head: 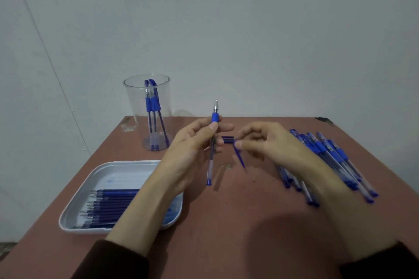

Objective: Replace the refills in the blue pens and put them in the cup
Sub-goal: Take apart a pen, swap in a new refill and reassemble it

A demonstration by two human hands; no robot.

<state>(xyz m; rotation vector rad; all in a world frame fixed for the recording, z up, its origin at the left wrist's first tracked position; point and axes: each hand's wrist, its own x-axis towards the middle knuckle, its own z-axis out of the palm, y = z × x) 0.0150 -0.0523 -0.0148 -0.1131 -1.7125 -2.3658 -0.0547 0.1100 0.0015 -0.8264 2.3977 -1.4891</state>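
Observation:
My left hand (192, 149) holds a blue pen (213, 140) upright above the table's middle, its silver tip pointing up and its cap off. Just to the right, my right hand (267, 145) pinches the top of a blue pen cap (239, 157), which hangs tilted over the table. A clear plastic cup (147, 97) at the back left holds three blue pens. A white tray (74, 213) at the front left carries several dark blue refills (108, 206). A pile of several blue pens (328, 161) lies on the right, partly hidden behind my right arm.
The brown table (226, 233) stands against a pale wall; its far edge runs just behind the cup. A couple of short dark blue pieces (227, 139) lie between my hands, partly hidden. My dark sleeves fill the lower corners.

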